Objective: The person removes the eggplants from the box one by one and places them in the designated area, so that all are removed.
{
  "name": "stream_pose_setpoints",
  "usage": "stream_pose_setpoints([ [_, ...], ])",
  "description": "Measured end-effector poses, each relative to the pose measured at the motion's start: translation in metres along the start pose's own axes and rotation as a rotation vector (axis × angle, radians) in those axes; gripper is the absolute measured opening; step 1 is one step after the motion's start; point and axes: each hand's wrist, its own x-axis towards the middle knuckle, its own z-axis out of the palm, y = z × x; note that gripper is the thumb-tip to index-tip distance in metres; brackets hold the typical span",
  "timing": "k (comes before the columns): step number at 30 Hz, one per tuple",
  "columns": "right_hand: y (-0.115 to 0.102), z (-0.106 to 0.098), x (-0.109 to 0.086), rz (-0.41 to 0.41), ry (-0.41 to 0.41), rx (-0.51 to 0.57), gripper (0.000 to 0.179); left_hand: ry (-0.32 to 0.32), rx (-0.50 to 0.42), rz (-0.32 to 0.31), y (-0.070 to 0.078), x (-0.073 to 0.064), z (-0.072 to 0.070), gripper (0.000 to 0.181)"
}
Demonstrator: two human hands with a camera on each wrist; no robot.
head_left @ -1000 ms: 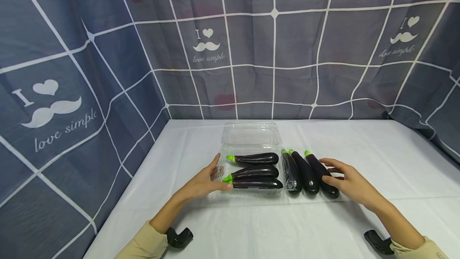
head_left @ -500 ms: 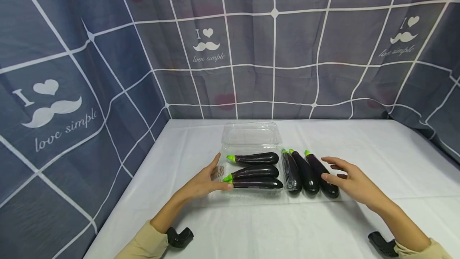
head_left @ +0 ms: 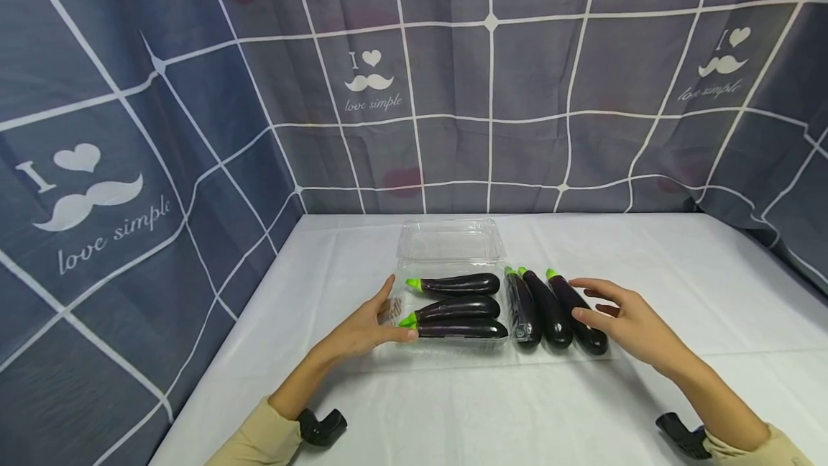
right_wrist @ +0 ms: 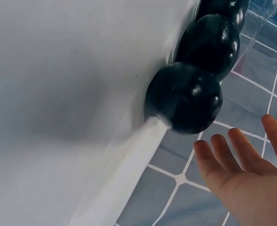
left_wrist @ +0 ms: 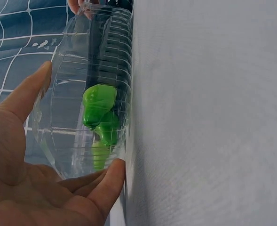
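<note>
step in hand: you seemed to be steadying the clear rectangular plastic container (head_left: 453, 266) while lining up a grasp beside it.
left hand: your left hand (head_left: 359, 326) braced the container's left end, thumb at the front corner, fingers spread rather than curled.
right hand: your right hand (head_left: 630, 318) was loosely bent and gripped nothing, next to the outermost long, glossy dark purple eggplant (head_left: 572, 297); whether your thumb touched it could not be told.
next move: it probably called for you to close thumb and fingers around that eggplant without nudging its neighbour.
eggplants inside: three, lying crosswise, bright green stem ends (head_left: 416, 285) towards your left hand.
eggplants outside: three, outermost included, in a row on the white-cloth-covered desk (head_left: 466, 398), right of the container.
container parts: one base, one transparent lid (head_left: 451, 241) folded back behind it.
</note>
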Motion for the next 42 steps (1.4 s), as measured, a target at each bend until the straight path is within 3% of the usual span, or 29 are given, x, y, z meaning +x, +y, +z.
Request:
stream_pose_setpoints([
  [11, -0.006, 0.011, 0.009, -0.057, 0.017, 0.038, 0.046, -0.007, 0.017, 0.006, -0.001, 0.0, 0.0, 0.116],
  [18, -0.016, 0.019, 0.019, -0.08, -0.014, 0.082, 0.044, 0.001, 0.015, 0.0, -0.001, 0.0, 0.0, 0.115],
  [25, -0.021, 0.027, 0.029, -0.121, -0.064, 0.045, 0.039, 0.004, 0.014, -0.001, 0.0, 0.001, 0.0, 0.115],
  [35, -0.037, 0.045, 0.041, -0.18, 0.006, 0.113, 0.032, 0.0, 0.016, -0.008, 0.0, 0.001, 0.0, 0.117],
  [42, -0.044, 0.056, 0.052, -0.19, 0.011, 0.112, 0.029, 0.003, 0.006, 0.001, -0.001, 0.001, 0.0, 0.116],
])
